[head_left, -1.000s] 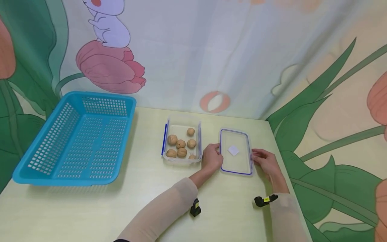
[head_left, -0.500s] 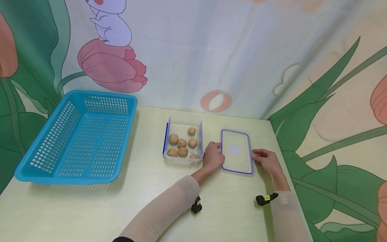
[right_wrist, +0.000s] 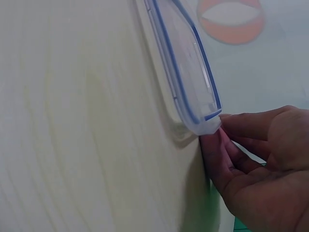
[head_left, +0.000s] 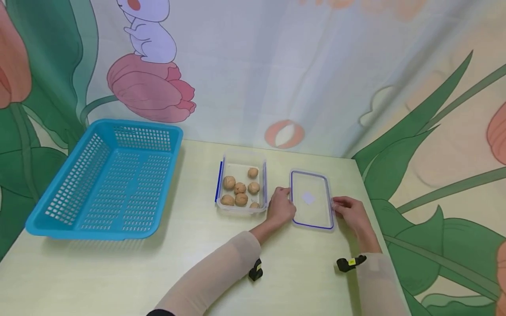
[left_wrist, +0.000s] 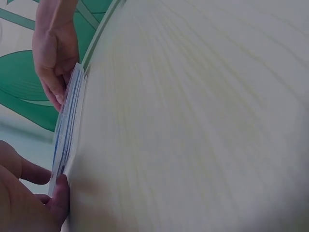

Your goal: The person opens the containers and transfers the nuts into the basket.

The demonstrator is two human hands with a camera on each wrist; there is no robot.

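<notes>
A clear rectangular plastic lid (head_left: 312, 215) with a blue seal lies at the right of the table, a small pale square near its middle. My left hand (head_left: 281, 207) pinches its left edge, and in the left wrist view the thumb and fingers (left_wrist: 59, 200) come together at that edge. From the other side, my right hand (head_left: 352, 215) pinches the lid's right edge between thumb and fingers (right_wrist: 217, 154). Beside the left hand stands a clear food container (head_left: 241, 210) with several walnuts (head_left: 241, 199) in it. A blue flap hangs along the container's left side.
A large blue plastic basket (head_left: 134, 175) stands at the left of the pale table (head_left: 197, 259). Behind the table hangs a printed curtain (head_left: 233, 79), and the right table edge runs close past the right hand.
The head view has shifted slightly, so everything sits a little further right in it. Both hands keep their hold on the lid's edges.
</notes>
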